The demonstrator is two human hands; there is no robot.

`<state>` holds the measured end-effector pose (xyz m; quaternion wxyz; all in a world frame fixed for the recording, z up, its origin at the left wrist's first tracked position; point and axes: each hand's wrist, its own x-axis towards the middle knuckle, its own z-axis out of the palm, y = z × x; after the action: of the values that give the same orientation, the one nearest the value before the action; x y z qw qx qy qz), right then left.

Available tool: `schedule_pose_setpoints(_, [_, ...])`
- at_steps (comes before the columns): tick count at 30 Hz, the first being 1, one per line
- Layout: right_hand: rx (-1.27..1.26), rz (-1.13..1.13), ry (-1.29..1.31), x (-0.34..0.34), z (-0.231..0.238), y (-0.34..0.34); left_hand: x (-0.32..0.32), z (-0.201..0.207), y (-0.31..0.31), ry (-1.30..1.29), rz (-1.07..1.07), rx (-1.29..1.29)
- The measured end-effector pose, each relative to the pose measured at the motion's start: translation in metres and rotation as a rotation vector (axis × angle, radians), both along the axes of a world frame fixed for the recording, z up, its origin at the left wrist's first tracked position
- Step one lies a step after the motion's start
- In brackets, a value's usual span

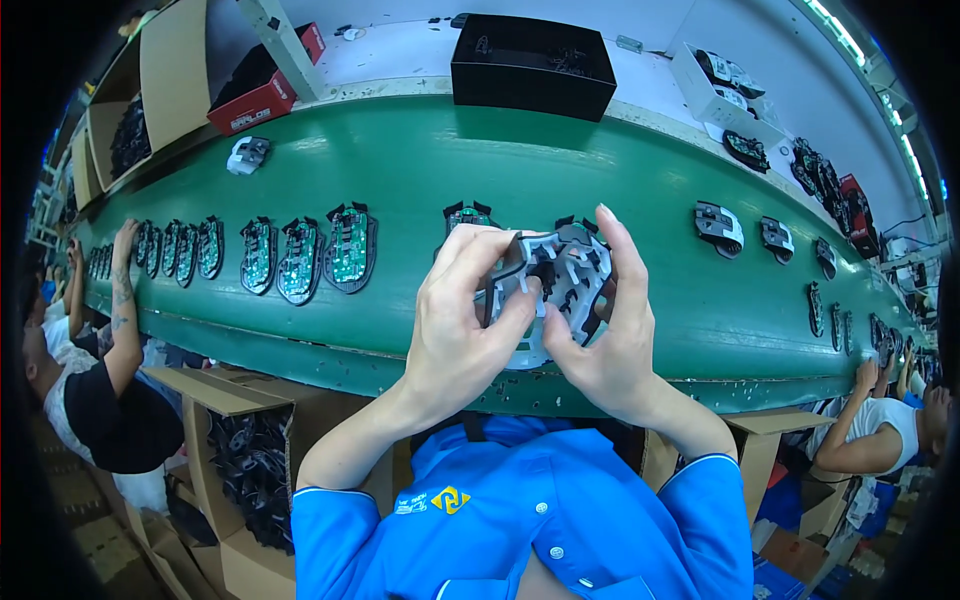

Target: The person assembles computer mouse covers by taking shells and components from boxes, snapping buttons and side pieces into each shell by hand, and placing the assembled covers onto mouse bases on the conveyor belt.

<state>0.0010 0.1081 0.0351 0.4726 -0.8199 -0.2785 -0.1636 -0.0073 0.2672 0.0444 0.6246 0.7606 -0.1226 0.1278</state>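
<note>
Plastic shell (572, 264) grasped between my left grip (455, 312) and right grip (618, 345), I should press evenly, clear of the circuit boards (349, 250) at nine o'clock.

Fingers of the left hand (450, 310) and right hand (618, 350) cover much of the outer sides of that light-grey and black plastic shell (590, 262). The left hand also blocks the lower part of a green circuit board in a black base (468, 214). The little green boards at far left (103, 262) are too tiny to make out. Tangled black parts (248, 470) in the brown cardboard box (215, 388)? Just a dark jumble. Bottom edge chops off the blue shirt (540, 500), btw.
</note>
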Motion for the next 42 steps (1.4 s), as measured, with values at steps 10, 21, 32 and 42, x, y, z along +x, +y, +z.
schedule_pose_setpoints(10, [0.346, 0.134, 0.154, 0.001, 0.008, -0.002, -0.015, 0.004, 0.006, -0.039, -0.073, 0.105])
schedule_pose_setpoints(21, [0.328, 0.125, 0.128, -0.008, 0.008, 0.006, -0.023, -0.002, -0.003, -0.091, 0.047, 0.060])
schedule_pose_setpoints(32, [0.266, 0.083, 0.156, -0.004, 0.015, 0.009, -0.018, 0.004, 0.007, -0.145, 0.007, 0.155])
schedule_pose_setpoints(42, [-0.705, -0.448, -0.179, 0.129, -0.021, -0.117, 0.058, -0.020, 0.313, 0.056, 0.950, 0.757])
